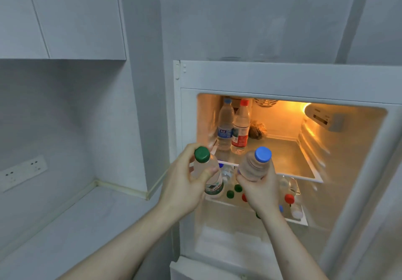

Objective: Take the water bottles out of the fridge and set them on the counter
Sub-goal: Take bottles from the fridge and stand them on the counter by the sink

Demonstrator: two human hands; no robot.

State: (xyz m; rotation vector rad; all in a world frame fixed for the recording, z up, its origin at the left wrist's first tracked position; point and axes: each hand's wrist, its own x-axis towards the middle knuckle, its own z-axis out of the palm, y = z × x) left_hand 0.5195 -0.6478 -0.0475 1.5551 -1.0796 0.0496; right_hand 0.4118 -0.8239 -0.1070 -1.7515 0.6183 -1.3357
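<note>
My left hand (182,181) grips a clear water bottle with a green cap (205,166) in front of the open fridge (282,77). My right hand (260,189) grips a second water bottle with a blue cap (256,164), just to the right of the first. Both bottles are held in the air at the fridge opening. On the upper shelf (289,162), at the back left, stand a blue-capped bottle (225,125) and a red-capped bottle (241,127). Several more bottles (289,199) with green, red and blue caps stand on the lower shelf, partly hidden by my hands.
A pale counter (76,231) lies to the left of the fridge, below wall cabinets (65,18). A wall socket (21,173) sits on the left wall. A wrapped brown item (257,130) rests at the back of the upper shelf.
</note>
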